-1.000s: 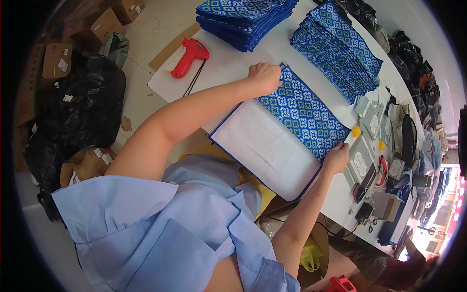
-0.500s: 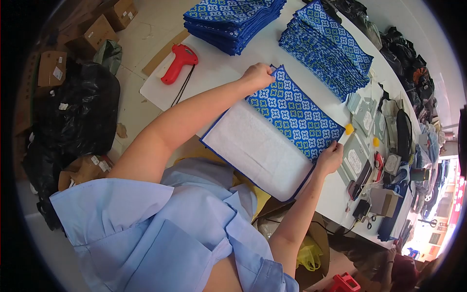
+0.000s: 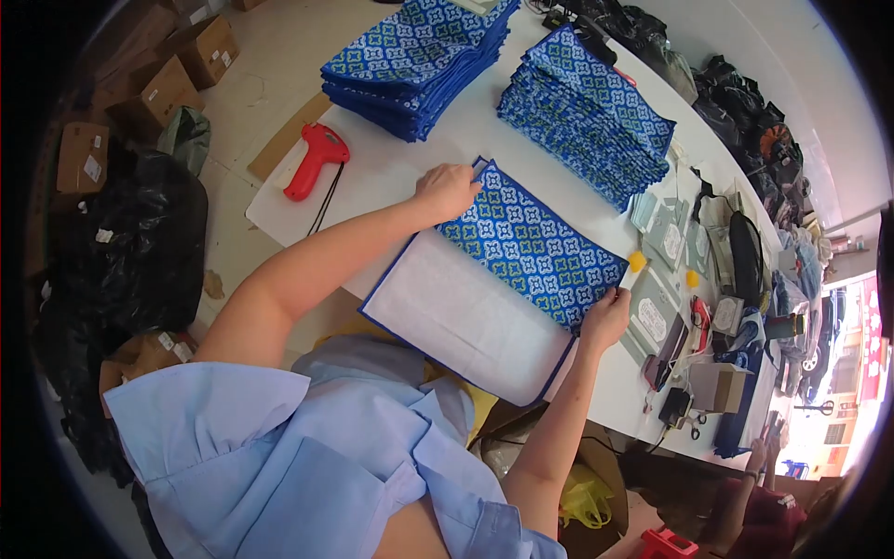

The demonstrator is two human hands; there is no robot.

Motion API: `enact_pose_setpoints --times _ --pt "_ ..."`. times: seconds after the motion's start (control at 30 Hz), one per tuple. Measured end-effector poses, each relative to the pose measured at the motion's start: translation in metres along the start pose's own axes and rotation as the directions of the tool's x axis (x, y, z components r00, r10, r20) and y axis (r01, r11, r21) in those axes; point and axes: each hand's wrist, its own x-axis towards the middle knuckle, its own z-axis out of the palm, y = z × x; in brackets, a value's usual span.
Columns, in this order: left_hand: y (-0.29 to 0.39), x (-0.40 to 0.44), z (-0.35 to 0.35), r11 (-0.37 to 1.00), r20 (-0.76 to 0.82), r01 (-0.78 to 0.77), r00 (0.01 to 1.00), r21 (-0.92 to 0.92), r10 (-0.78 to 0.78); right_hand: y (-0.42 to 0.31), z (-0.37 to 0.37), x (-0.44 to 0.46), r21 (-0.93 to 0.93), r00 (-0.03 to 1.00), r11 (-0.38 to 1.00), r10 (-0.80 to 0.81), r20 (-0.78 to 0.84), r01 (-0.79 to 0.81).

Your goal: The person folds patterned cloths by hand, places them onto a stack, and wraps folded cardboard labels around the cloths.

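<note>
A blue patterned cloth (image 3: pixel 531 244) with a white underside and dark blue edging lies at the table's near edge, partly folded over so that pattern and white both show. At its upper left corner, my left hand (image 3: pixel 449 191) is closed on the cloth. My right hand (image 3: pixel 605 320) pinches the right corner, thumb on top. Beyond the cloth stand two piles of similar cloths, a left stack (image 3: pixel 410 70) and a fanned right stack (image 3: pixel 587 116).
A red tagging gun (image 3: pixel 317 161) with a black cord lies on the white table (image 3: pixel 372 149) at left. Grey cards (image 3: pixel 652 312), yellow bits, scissors and a small box (image 3: pixel 717 387) are at right. Black bags (image 3: pixel 140 242) and cartons stand on the floor at left. Another person's arm (image 3: pixel 745 489) shows at lower right.
The view has shifted, so the table things appear lower and further left. Both hands keep hold of the cloth at the same corners. The other person's arms have come into view at lower right.
</note>
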Motion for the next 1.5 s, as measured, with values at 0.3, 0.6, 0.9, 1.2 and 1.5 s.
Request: enact_pose_setpoints --times 0.3,0.6,0.9,1.2,1.5 --pt "0.014 -0.033 -0.015 0.964 -0.038 -0.145 0.987 0.221 0.157 0.007 0.011 -0.006 -0.048 0.998 0.998 -0.04 0.038 0.042" --pt "0.007 -0.008 0.003 1.0 0.005 0.014 1.0 -0.009 -0.014 -0.003 0.011 -0.016 -0.231 0.998 0.972 -0.058 -0.031 0.05" --pt "0.011 -0.016 -0.003 0.981 -0.051 -0.056 0.996 0.185 0.067 -0.001 0.015 -0.014 -0.24 0.995 0.968 -0.084 -0.05 0.07" --pt "-0.003 -0.013 0.0 0.986 -0.157 -0.092 0.985 -0.137 0.07 -0.001 0.009 -0.014 -0.075 0.997 0.996 0.035 -0.062 -0.04" --pt "-0.007 -0.012 -0.005 0.989 -0.066 -0.002 0.998 -0.146 -0.008 -0.001 0.007 -0.006 -0.176 0.997 0.982 0.069 0.042 -0.06"
